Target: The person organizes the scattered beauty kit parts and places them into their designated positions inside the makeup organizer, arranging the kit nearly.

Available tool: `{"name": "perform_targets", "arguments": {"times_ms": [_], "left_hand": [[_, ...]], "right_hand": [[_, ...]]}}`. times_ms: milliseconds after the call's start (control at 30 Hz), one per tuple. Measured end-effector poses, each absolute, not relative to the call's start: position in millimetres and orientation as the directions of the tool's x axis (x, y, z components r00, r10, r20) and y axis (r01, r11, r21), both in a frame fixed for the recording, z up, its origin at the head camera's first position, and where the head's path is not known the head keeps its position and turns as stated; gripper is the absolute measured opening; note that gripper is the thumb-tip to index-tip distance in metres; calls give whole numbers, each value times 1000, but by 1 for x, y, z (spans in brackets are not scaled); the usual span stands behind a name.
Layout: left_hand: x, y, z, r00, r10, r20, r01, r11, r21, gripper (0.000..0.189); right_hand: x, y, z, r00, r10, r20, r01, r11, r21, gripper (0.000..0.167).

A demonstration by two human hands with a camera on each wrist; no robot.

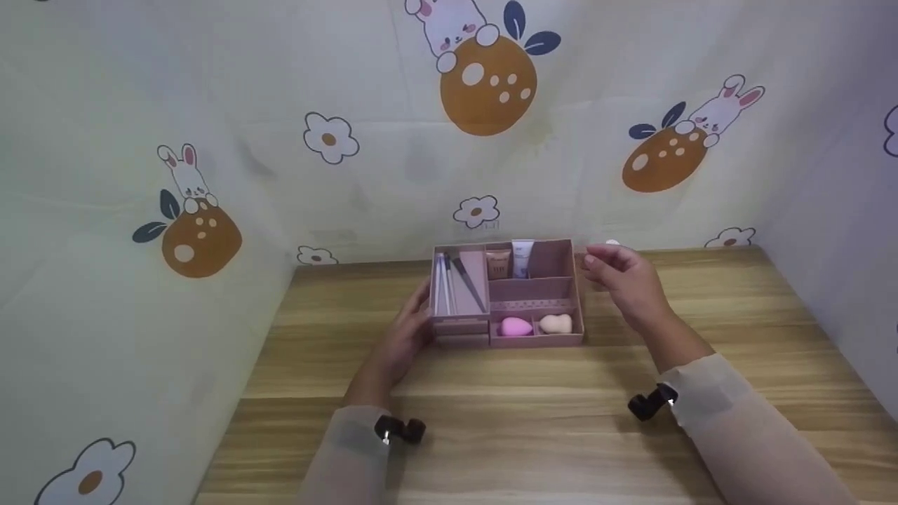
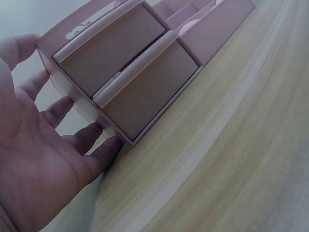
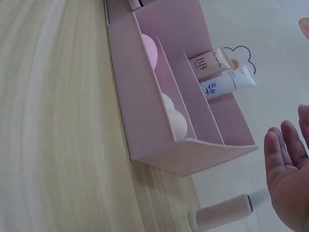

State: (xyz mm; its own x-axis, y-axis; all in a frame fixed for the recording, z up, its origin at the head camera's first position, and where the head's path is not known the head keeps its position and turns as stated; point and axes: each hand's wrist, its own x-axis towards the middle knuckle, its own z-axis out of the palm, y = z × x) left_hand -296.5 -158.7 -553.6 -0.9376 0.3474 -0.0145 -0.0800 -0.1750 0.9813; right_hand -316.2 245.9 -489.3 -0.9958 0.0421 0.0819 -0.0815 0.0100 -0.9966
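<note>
A pink desktop organizer (image 1: pixel 531 287) stands on the table near the back wall. Its top left tray holds several makeup brushes (image 1: pixel 449 284); in the back slot stand a BB cream tube (image 3: pixel 211 64) and a white tube (image 3: pixel 229 83). A pink makeup sponge (image 1: pixel 515 327) and a beige one (image 1: pixel 556 323) sit in front compartments. With spread fingertips my left hand (image 2: pixel 43 140) touches the organizer's left side, beside two drawers (image 2: pixel 116 53). My right hand (image 1: pixel 626 280) is just off the right side, fingers loosely bent, holding nothing.
A pale bottle (image 3: pixel 222 212) stands on the table past the organizer's right end, mostly hidden behind my right hand in the head view. The wood-grain table (image 1: pixel 491 421) meets patterned cloth walls (image 1: pixel 393 175) at the back and sides.
</note>
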Motion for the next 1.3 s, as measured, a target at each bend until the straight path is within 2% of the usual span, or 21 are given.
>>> {"name": "perform_targets", "arguments": {"times_ms": [233, 333, 500, 600, 867, 1067, 1300], "left_hand": [[-294, -159, -553, -939, 343, -1, -54, -147, 988, 60], [-293, -159, -553, -941, 338, 2, -50, -145, 988, 60], [-292, -160, -553, -943, 333, -4, -51, -132, 990, 62], [-292, -160, -553, -942, 336, -10, -58, -133, 989, 62], [-291, -160, -550, -943, 330, -26, -78, -145, 986, 61], [-292, -160, -550, -941, 337, -24, -77, -146, 986, 59], [-293, -159, -549, -939, 343, -23, -70, -125, 990, 60]], "right_hand": [[-303, 259, -494, -990, 44, 134, -138, -105, -985, 21], [-302, 265, -497, -989, 55, 139, -144, -119, -982, 31], [-303, 277, -500, -992, 100, 82, -88, -58, -994, 53], [-305, 284, -501, -992, 118, 35, -39, -24, -999, 56], [-313, 293, -503, -986, 160, -49, 38, -73, -997, 51], [-323, 296, -503, -981, 188, -57, 39, -96, -995, 53], [-331, 300, -500, -980, 187, -62, 37, -133, -990, 33]]}}
